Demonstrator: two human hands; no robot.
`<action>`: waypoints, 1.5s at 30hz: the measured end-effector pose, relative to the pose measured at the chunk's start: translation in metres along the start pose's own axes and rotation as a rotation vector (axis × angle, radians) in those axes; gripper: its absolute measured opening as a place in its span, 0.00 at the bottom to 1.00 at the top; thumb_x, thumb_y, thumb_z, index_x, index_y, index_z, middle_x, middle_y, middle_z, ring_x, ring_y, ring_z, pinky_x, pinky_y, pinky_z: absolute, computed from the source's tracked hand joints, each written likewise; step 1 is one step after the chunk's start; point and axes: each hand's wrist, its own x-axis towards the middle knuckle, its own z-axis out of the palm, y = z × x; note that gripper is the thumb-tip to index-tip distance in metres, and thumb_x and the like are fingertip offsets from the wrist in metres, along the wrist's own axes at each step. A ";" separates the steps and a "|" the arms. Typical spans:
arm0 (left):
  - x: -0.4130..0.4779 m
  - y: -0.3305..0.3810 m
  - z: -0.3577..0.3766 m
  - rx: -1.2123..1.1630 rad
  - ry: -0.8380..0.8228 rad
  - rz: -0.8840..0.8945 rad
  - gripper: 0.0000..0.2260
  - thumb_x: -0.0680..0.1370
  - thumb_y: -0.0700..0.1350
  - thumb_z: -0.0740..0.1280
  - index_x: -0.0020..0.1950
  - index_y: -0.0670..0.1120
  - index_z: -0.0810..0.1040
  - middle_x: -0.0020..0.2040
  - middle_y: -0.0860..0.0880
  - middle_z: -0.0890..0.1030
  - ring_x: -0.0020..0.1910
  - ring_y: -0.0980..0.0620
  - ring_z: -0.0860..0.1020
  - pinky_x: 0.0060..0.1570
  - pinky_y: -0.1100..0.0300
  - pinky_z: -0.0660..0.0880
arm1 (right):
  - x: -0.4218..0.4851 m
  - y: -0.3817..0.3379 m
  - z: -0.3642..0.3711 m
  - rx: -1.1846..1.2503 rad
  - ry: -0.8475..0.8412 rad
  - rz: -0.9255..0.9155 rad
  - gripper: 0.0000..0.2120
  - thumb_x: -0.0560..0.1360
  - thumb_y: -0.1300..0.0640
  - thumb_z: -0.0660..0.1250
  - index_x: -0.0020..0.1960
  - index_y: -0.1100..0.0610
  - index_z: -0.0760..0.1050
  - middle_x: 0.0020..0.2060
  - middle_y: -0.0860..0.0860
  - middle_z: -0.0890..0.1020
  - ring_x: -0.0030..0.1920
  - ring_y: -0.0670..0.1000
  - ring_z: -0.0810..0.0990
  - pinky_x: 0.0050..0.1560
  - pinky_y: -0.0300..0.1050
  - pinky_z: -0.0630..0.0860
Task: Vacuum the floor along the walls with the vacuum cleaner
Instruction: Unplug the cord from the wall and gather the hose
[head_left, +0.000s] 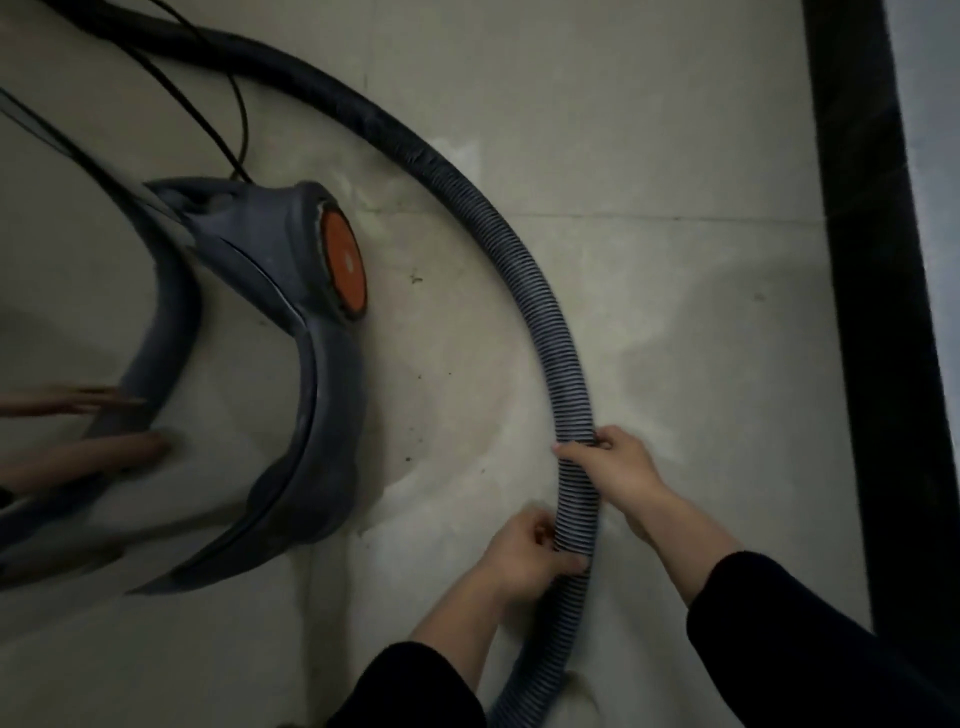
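The right hand (618, 467) grips the hose (550, 322) from its right side, with the fingers curled over the ribs. The left hand (524, 556) grips the same hose a little lower, from the side that faces the vacuum (322, 415), with the thumb and fingers closed around it. The two hands are near each other but do not touch. Both arms wear black sleeves (779, 623).

The hose is gray and ribbed. It comes from the bottom edge, passes through both hands, and then bends in a wide arc to the right of the vacuum and behind it. In its far part, behind the vacuum, it has a black cover. It lies apart from the vacuum along all this arc.

The vacuum stands on the floor (675, 130), left of the hands. It has a shiny metal drum (234, 415) inside gray plastic bands, and an orange wheel (344, 260) on the side toward the hose. Thin black cables (239, 114) run from its far side to the top edge. On the drum, at the left edge, are blurred pinkish shapes; what they are I cannot tell.

The floor is pale tile with a thin joint line, dust marks and some dark specks between the vacuum and the hose. Far right of the vacuum, beyond the hose, a dark strip (872, 312) runs from top to bottom.
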 end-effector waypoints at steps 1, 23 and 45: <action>-0.007 0.003 -0.002 -0.029 -0.042 0.005 0.18 0.71 0.38 0.75 0.58 0.43 0.74 0.42 0.49 0.77 0.39 0.54 0.77 0.40 0.66 0.76 | -0.006 -0.005 -0.003 0.059 -0.029 0.015 0.15 0.68 0.55 0.76 0.50 0.59 0.77 0.43 0.54 0.83 0.43 0.53 0.82 0.45 0.49 0.80; -0.472 0.356 -0.183 -1.089 0.201 0.542 0.23 0.85 0.48 0.54 0.76 0.36 0.58 0.68 0.37 0.73 0.66 0.41 0.74 0.64 0.52 0.71 | -0.448 -0.396 -0.161 0.095 -0.235 -0.746 0.12 0.69 0.70 0.71 0.49 0.63 0.72 0.37 0.57 0.74 0.35 0.53 0.73 0.37 0.47 0.74; -0.646 0.334 -0.388 -1.144 -0.151 0.644 0.21 0.77 0.42 0.70 0.66 0.36 0.70 0.64 0.39 0.77 0.58 0.38 0.80 0.50 0.44 0.81 | -0.568 -0.442 -0.060 -0.293 0.362 -0.808 0.23 0.68 0.55 0.76 0.59 0.51 0.71 0.42 0.45 0.76 0.42 0.47 0.78 0.36 0.40 0.72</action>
